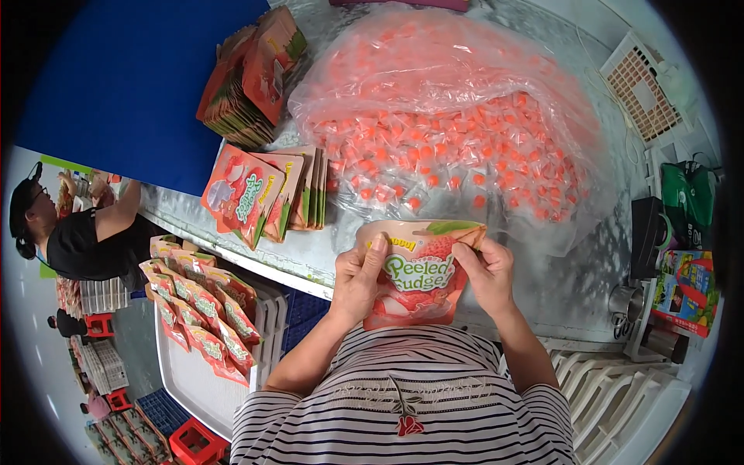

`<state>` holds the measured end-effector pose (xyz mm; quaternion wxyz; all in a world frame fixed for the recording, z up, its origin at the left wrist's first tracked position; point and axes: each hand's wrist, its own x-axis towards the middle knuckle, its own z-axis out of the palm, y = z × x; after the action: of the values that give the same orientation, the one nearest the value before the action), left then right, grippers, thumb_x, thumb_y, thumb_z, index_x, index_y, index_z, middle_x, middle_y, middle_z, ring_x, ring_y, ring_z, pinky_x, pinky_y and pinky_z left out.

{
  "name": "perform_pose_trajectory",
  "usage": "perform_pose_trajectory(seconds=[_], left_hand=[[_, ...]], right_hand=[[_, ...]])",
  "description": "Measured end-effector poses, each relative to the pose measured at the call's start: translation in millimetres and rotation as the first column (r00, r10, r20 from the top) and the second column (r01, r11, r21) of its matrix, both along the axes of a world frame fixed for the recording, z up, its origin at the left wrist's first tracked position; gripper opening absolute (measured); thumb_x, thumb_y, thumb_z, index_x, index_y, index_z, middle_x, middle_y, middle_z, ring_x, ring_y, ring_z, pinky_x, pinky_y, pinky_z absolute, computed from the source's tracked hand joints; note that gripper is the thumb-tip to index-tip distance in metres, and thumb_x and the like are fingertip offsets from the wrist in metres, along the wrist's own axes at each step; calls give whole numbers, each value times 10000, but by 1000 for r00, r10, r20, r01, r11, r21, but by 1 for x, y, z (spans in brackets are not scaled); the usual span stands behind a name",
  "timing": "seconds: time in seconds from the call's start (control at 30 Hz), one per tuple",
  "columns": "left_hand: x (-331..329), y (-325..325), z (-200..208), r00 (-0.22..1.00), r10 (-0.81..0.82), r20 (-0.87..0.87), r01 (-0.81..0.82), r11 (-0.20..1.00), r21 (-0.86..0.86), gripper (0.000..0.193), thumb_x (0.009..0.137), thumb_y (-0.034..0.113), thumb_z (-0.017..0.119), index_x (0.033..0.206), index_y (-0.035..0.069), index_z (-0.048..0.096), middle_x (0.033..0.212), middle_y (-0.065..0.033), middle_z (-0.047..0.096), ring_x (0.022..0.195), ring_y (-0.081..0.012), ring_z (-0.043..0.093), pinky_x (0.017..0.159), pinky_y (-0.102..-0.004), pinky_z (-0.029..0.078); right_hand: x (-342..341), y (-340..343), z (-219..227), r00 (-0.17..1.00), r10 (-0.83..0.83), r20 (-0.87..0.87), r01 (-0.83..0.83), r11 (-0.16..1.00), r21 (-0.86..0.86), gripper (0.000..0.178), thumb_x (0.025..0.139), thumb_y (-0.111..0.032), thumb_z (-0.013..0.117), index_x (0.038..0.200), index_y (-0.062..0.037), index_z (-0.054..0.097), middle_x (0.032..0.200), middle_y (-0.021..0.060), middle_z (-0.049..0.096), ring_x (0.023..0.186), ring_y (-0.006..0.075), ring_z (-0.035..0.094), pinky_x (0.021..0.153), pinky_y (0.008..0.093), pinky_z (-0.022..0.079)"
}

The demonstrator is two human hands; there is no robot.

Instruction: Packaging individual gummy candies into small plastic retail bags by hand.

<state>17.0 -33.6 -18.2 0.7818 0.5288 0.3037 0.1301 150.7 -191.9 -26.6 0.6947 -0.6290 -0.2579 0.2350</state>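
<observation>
A pink and red candy pouch (416,304) with a green leaf print is upright in front of my chest, above the table's near edge. My left hand (358,280) pinches its upper left side, thumb on the front. At its upper right corner, my right hand (488,273) grips with thumb and fingers. Whether the pouch's top is sealed, I cannot tell. Beyond it, small red-orange wrapped candies (442,147) lie heaped inside a large clear plastic bag (457,58). Flat pouches (246,195) lie fanned to the left, with a taller pouch stack (244,89) behind them.
Upright plump pouches (203,298) stand on a white tray (180,376) at lower left. A blue panel (116,85) covers the far left. To the right are a white basket (643,87), a metal cup (625,301) and stacked white trays (612,399). Another person (89,232) works at left.
</observation>
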Motion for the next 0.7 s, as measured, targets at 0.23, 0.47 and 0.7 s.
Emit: perform_pose_trajectory(seconds=[0.23,0.47,0.7], left_hand=[[2,1,-12,993,14,121,-58,929,366,184,937,159,637,950,-19,681,810,-31,678,678,-55,588,550,-208,488],[1,7,-22,998,17,64,-27,987,156,191,919,166,664,963,-20,681,822,-24,693,693,-56,593,615,-208,498],[11,-1,-12,989,-90,114,85,995,52,227,838,153,751,1010,14,700,895,-43,708,781,-95,637,709,-254,519]], right_hand=[[-2,-3,-3,999,-4,46,7,998,-66,91,917,-40,605,913,29,663,775,-5,639,701,32,524,641,205,441],[2,-4,-21,1000,-14,-28,12,998,-63,114,917,-56,600,939,31,668,793,-1,651,712,33,536,646,212,448],[1,3,-18,978,141,-156,-147,989,-26,127,888,-70,660,905,49,701,828,11,681,738,42,576,643,218,470]])
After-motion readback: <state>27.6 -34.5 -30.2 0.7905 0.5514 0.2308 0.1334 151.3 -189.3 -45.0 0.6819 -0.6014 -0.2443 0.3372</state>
